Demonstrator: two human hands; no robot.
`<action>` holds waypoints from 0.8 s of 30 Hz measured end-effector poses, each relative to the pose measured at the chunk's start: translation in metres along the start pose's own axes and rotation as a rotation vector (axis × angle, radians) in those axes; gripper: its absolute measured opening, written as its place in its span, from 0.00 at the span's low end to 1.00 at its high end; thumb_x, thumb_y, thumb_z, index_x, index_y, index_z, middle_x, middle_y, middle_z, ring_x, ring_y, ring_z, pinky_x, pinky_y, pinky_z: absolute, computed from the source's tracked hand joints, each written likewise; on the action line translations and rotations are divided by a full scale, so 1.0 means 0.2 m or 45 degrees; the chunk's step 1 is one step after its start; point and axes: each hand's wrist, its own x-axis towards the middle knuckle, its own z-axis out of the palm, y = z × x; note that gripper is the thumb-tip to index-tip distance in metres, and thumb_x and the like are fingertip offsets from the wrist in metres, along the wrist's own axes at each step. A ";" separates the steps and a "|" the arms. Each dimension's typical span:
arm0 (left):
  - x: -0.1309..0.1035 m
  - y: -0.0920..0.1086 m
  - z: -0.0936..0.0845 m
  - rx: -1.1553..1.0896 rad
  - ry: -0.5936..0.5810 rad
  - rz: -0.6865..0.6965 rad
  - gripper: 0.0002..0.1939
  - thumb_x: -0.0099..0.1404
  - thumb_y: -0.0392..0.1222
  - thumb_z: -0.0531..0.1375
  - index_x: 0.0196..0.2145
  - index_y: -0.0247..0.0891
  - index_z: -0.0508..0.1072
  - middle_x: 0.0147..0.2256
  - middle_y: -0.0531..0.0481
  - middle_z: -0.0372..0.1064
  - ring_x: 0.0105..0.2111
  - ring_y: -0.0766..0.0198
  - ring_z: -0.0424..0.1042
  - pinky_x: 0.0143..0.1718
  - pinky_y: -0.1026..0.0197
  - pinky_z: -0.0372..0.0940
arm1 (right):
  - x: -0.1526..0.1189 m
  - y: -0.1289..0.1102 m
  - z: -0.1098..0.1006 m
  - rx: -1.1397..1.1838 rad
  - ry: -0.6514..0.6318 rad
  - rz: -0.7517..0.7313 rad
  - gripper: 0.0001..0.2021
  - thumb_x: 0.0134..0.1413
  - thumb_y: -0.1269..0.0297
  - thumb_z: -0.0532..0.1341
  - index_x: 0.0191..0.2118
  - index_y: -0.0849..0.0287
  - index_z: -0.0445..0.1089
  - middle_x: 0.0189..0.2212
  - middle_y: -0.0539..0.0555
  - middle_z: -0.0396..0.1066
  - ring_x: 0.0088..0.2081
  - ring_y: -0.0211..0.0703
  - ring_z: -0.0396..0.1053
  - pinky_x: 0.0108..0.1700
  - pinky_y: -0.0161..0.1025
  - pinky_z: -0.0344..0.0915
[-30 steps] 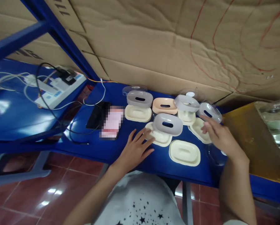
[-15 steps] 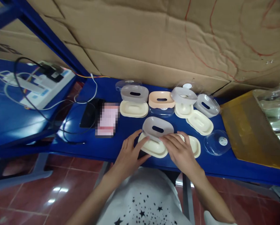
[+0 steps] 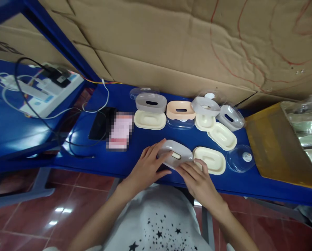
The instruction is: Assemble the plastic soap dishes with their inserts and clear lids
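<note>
The gray slotted dish [image 3: 183,150] sits on the blue table [image 3: 145,137], near the front edge and right between the two hands. Something cream-colored peeks up through its slot. The left hand [image 3: 148,164] is spread out, with its fingers on the dish's left side and one fingertip by the slot. The right hand [image 3: 199,179] has most of its fingers bunched together at the dish's lower right rim (I can't tell if they pinch it or just touch it).

Just beside the dish, on the right, lies a cream tray [image 3: 212,162], with a right-hand finger by its edge. Past that is a clear lid [image 3: 235,159] with a round white sticker, and then a cardboard box [image 3: 268,146]. Behind them, a peach slotted dish [image 3: 173,112] sits in a row with more gray ones. A phone [image 3: 120,134] lies off to the left.
</note>
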 end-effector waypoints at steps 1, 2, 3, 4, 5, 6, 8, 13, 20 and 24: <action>0.00 -0.01 -0.02 -0.004 -0.006 -0.003 0.29 0.73 0.52 0.68 0.67 0.44 0.69 0.73 0.32 0.54 0.68 0.36 0.64 0.61 0.32 0.68 | 0.01 0.02 -0.02 0.035 -0.006 -0.012 0.20 0.74 0.74 0.56 0.64 0.53 0.72 0.57 0.54 0.80 0.59 0.47 0.76 0.71 0.54 0.54; 0.00 -0.01 -0.03 -0.005 -0.006 -0.014 0.28 0.72 0.52 0.69 0.65 0.45 0.71 0.71 0.33 0.57 0.66 0.36 0.66 0.60 0.33 0.68 | 0.04 0.04 -0.04 0.061 -0.001 -0.024 0.19 0.75 0.73 0.56 0.64 0.52 0.71 0.58 0.54 0.80 0.60 0.46 0.75 0.71 0.54 0.54; 0.00 -0.01 -0.05 0.001 0.001 -0.036 0.26 0.71 0.52 0.70 0.62 0.45 0.73 0.69 0.34 0.60 0.65 0.36 0.67 0.60 0.33 0.68 | 0.07 0.08 -0.07 0.068 0.012 -0.034 0.19 0.76 0.71 0.56 0.65 0.52 0.70 0.59 0.54 0.79 0.61 0.46 0.74 0.71 0.54 0.55; -0.01 0.00 -0.06 0.017 0.014 -0.064 0.25 0.70 0.52 0.71 0.60 0.44 0.75 0.67 0.34 0.62 0.63 0.37 0.68 0.60 0.33 0.68 | 0.11 0.13 -0.09 0.050 0.030 -0.037 0.19 0.76 0.70 0.56 0.66 0.52 0.69 0.61 0.54 0.78 0.63 0.47 0.73 0.71 0.54 0.55; -0.02 0.00 -0.07 0.040 0.033 -0.096 0.24 0.68 0.52 0.72 0.58 0.44 0.76 0.65 0.34 0.63 0.62 0.37 0.69 0.61 0.32 0.67 | 0.16 0.19 -0.12 0.008 0.052 -0.031 0.20 0.77 0.70 0.55 0.68 0.52 0.68 0.63 0.55 0.76 0.65 0.47 0.72 0.70 0.54 0.56; -0.03 0.01 -0.07 0.068 0.052 -0.130 0.24 0.67 0.52 0.73 0.57 0.43 0.77 0.64 0.34 0.63 0.61 0.36 0.69 0.61 0.31 0.66 | 0.22 0.25 -0.14 -0.062 0.075 -0.011 0.21 0.77 0.70 0.54 0.69 0.54 0.66 0.65 0.57 0.75 0.66 0.49 0.71 0.70 0.54 0.57; -0.06 0.02 -0.07 0.105 0.080 -0.197 0.28 0.65 0.53 0.75 0.57 0.42 0.75 0.63 0.33 0.63 0.60 0.35 0.68 0.62 0.28 0.64 | 0.35 0.39 -0.18 -0.216 0.133 0.049 0.22 0.76 0.70 0.53 0.70 0.58 0.65 0.68 0.62 0.71 0.68 0.54 0.68 0.69 0.56 0.58; -0.14 0.01 -0.04 0.021 0.093 -0.231 0.36 0.68 0.53 0.72 0.67 0.44 0.65 0.69 0.33 0.56 0.68 0.34 0.62 0.68 0.27 0.59 | 0.62 0.66 -0.23 -0.347 0.114 0.121 0.23 0.76 0.66 0.52 0.71 0.60 0.65 0.71 0.66 0.66 0.71 0.60 0.64 0.71 0.62 0.55; -0.14 -0.03 -0.05 -0.035 0.143 -0.174 0.29 0.73 0.47 0.66 0.67 0.45 0.63 0.68 0.38 0.64 0.66 0.42 0.67 0.68 0.32 0.60 | 0.59 0.93 -0.32 -0.327 0.123 0.309 0.26 0.75 0.60 0.51 0.73 0.58 0.61 0.72 0.64 0.64 0.70 0.61 0.63 0.68 0.62 0.59; -0.07 -0.03 -0.02 -0.042 0.145 -0.139 0.32 0.70 0.50 0.70 0.66 0.45 0.65 0.64 0.39 0.67 0.64 0.43 0.69 0.67 0.34 0.61 | 0.61 1.08 -0.37 -0.414 0.235 0.486 0.29 0.71 0.60 0.53 0.73 0.58 0.59 0.70 0.68 0.65 0.67 0.67 0.64 0.66 0.66 0.59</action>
